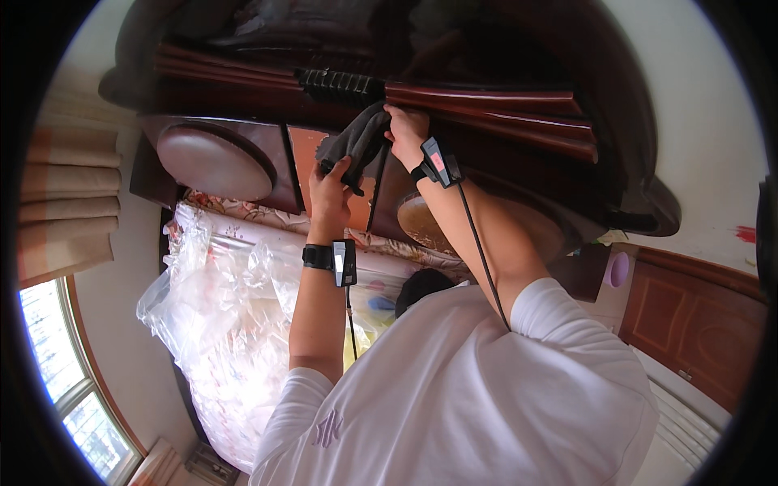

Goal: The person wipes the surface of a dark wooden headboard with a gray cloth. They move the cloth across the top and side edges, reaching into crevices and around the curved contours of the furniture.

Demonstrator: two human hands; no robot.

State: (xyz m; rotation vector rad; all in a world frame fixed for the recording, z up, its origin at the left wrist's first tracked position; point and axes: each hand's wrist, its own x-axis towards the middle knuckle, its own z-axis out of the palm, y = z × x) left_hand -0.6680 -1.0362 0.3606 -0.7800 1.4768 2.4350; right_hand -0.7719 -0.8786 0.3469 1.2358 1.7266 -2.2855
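Observation:
A dark grey cloth [361,144] hangs bunched between my two hands, against the dark reddish-brown wooden headboard [259,113]. My left hand [328,198] pinches its lower end, thumb and fingers closed. Higher up and to the right, my right hand [408,128] grips the cloth's upper edge beside the ribbed wooden mouldings [494,101]. Just above the cloth sits a black slatted centre piece [340,85] of the headboard. Both wrists wear strapped devices with thin black cables.
Below the headboard lies a bed under crumpled clear plastic sheeting [235,324]. Round padded panels [215,162] are set into the headboard. A curtain [73,194] and a window [69,364] are at the left; a brown wooden door [689,316] stands at the right.

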